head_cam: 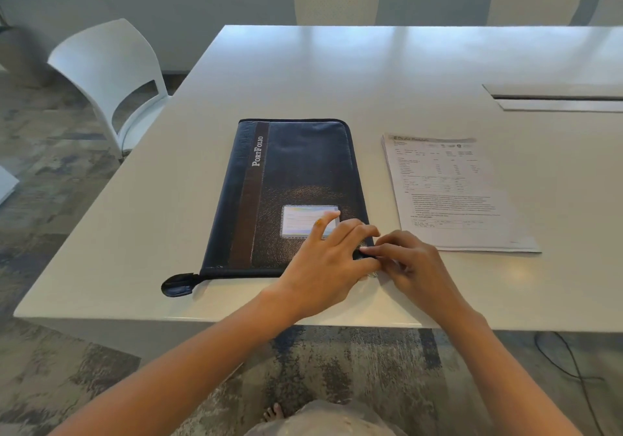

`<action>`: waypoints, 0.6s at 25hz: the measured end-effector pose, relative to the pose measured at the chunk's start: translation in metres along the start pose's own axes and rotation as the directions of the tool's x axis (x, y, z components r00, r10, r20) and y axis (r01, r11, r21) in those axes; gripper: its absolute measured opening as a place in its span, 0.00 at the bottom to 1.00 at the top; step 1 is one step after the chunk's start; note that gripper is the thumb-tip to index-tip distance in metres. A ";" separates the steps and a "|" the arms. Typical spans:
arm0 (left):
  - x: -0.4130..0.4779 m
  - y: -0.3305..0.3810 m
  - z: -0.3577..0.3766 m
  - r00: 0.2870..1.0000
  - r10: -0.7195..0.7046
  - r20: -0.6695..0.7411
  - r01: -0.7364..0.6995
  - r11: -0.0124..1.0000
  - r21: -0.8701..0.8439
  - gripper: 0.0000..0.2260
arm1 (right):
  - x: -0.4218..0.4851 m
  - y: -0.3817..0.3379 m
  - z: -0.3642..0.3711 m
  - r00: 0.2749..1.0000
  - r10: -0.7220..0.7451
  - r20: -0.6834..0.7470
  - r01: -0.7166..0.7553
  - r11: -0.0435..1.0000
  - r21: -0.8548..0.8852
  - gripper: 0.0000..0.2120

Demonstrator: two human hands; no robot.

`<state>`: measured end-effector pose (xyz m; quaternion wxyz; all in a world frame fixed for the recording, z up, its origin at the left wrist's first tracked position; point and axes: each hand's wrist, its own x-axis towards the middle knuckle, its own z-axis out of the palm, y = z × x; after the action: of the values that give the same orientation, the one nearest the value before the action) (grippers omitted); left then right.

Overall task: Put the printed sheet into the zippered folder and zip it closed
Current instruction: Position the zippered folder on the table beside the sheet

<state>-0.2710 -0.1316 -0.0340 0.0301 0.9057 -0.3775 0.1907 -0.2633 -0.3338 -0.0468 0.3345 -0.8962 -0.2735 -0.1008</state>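
A dark blue zippered folder (pixel 286 192) marked "PortFolio" lies closed and flat on the white table (pixel 371 74), with a clear label window near its front right. My left hand (pixel 323 263) rests on the folder's front right corner, fingers spread over the cover. My right hand (pixel 414 267) is at that same corner and pinches something small at the folder's edge, likely the zipper pull, which the fingers hide. The printed sheet (pixel 451 192) lies flat on the table to the right of the folder, apart from it.
A dark zipper tail tab (pixel 178 284) sticks out at the folder's front left corner. A cable slot (pixel 559 98) is set into the table at the far right. White chairs (pixel 111 78) stand to the left and behind. A cable (pixel 573 361) lies on the floor.
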 end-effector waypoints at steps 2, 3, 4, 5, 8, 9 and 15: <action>0.003 0.002 0.000 1.000 0.003 0.012 -0.003 1.000 0.026 0.07 | 0.001 0.001 -0.001 1.000 0.008 -0.006 -0.008 1.000 0.014 0.13; 0.002 0.003 0.001 1.000 0.008 0.022 -0.009 1.000 0.026 0.05 | 0.001 0.001 -0.001 1.000 0.010 -0.007 -0.010 1.000 0.016 0.13; 0.002 0.003 0.001 0.999 0.017 0.029 -0.017 1.000 0.022 0.05 | 0.001 0.001 -0.001 1.000 0.012 -0.007 -0.011 1.000 0.014 0.13; 0.001 0.003 0.002 0.999 0.025 0.034 -0.025 1.000 0.016 0.05 | 0.001 0.001 -0.001 1.000 0.012 -0.006 -0.012 1.000 0.011 0.13; -0.009 -0.006 0.000 0.999 0.032 0.030 -0.031 0.999 -0.024 0.09 | 0.003 0.000 -0.001 1.000 0.025 -0.016 -0.025 1.000 0.013 0.13; -0.014 -0.010 -0.003 0.999 0.036 0.023 -0.036 0.999 -0.035 0.10 | 0.004 0.000 -0.001 0.999 0.033 -0.027 -0.032 0.999 0.021 0.13; -0.040 -0.030 -0.018 0.990 0.136 0.039 -0.135 0.990 -0.029 0.18 | 0.003 -0.003 0.005 0.999 0.031 -0.043 -0.030 0.999 0.030 0.14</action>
<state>-0.2816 -0.0795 -0.0291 0.0211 0.8811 -0.4412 0.1688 -0.2626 -0.3277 -0.0478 0.3551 -0.8928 -0.2539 -0.1110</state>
